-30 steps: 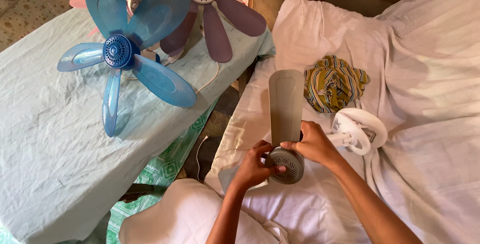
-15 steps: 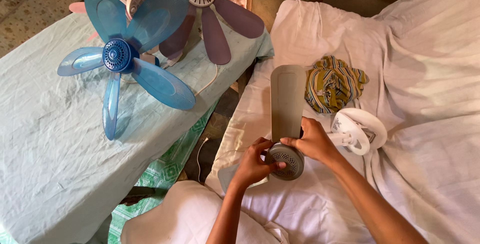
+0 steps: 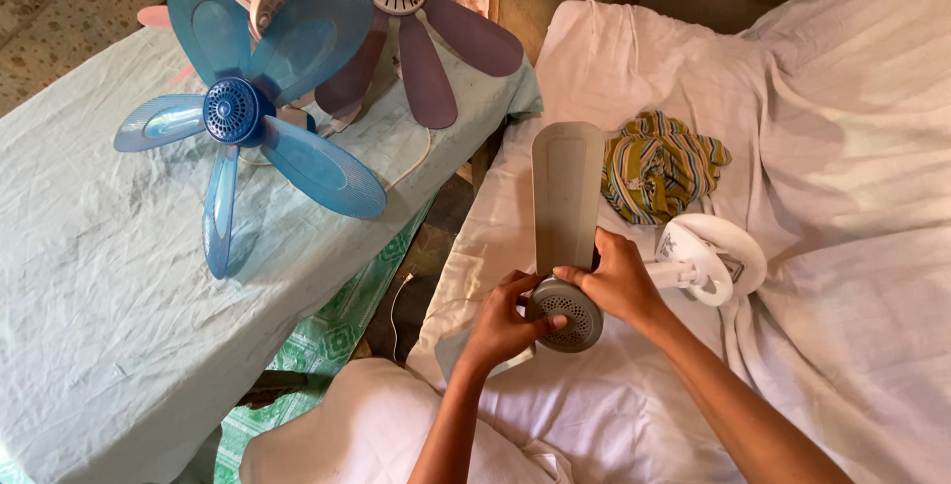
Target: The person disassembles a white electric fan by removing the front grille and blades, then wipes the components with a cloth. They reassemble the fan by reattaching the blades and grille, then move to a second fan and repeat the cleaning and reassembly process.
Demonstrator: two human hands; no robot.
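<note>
Grey fan blade assembly (image 3: 567, 209), held over the white sheet (image 3: 842, 147): left hand (image 3: 500, 323) and right hand (image 3: 616, 278) clasp its hub (image 3: 567, 314); uneven grip may bend the upright blade

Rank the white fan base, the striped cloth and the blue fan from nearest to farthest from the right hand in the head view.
Measured from the right hand:
1. White fan base, just to its right on the white sheet.
2. Striped cloth, crumpled above it.
3. Blue fan, far left on the pale green sheet.
</note>
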